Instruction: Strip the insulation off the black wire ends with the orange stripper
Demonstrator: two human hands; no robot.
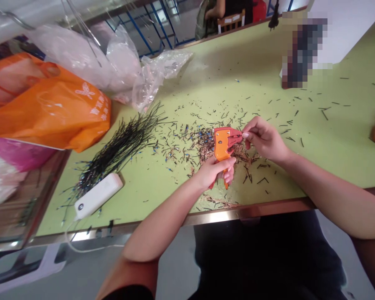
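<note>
Holding orange wire stripper [221, 143] in left hand [212, 171], grip closed round handles; right hand [264, 139] pinched shut at red jaws, anything held too fine to tell; wire offcuts [181, 143] around stripper.

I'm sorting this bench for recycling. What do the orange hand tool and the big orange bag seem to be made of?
The orange wire-stripping tool looks like moulded plastic: smooth, opaque and slightly glossy. The orange carrier bag looks like thin polyethylene film, shiny, creased and printed.
</note>
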